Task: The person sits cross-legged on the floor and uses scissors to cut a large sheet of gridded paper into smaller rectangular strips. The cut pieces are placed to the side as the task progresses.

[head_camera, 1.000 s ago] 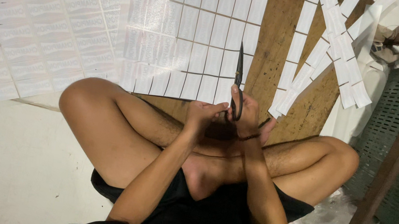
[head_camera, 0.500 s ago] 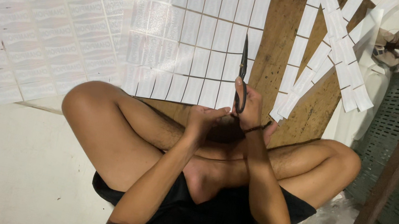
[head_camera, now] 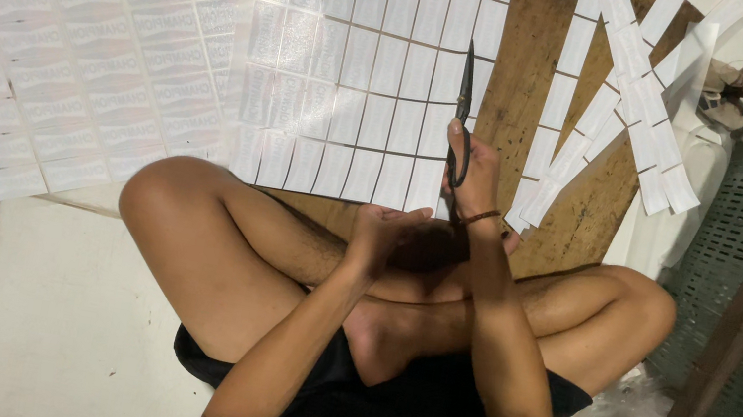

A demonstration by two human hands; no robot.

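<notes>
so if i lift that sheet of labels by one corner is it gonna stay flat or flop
Probably flop: the sheet of labels looks thin and lies flat on the wooden board, so it should sag and feel light. It is cut or scored into a grid, so rows may tear or peel away, like the loose strips nearby. The scissors in the right hand meet its edge.

A single head-worn camera is looking steeply down over the person's crossed legs (head_camera: pixel 301 267) onto the wooden board (head_camera: pixel 525 73) and the tiled floor (head_camera: pixel 53 306). It is sitting close: the forearms are filling the lower frame, and the sheet of labels (head_camera: pixel 365 67) is running off the top edge.
</notes>
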